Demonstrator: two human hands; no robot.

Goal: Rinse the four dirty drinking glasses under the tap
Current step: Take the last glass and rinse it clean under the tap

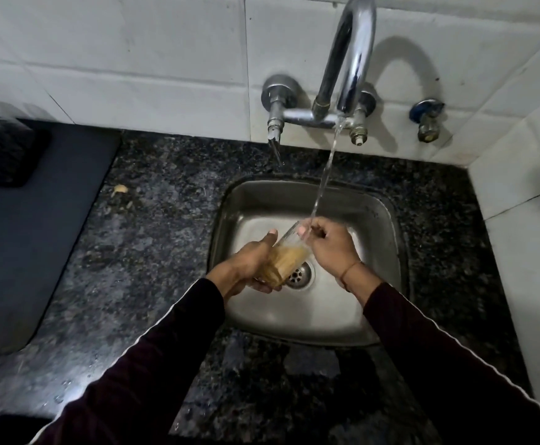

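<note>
I can't read any text, label, brand or number from here: nothing legible on the tap [352, 59], the glass [286, 261] or the wall tiles [133, 59].

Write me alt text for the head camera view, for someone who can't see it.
Over a steel sink, a person's left hand holds a tilted glass under the running tap while the right hand grips its rim. The glass shows yellowish residue or liquid; dark speckled counter surrounds the sink.
</note>
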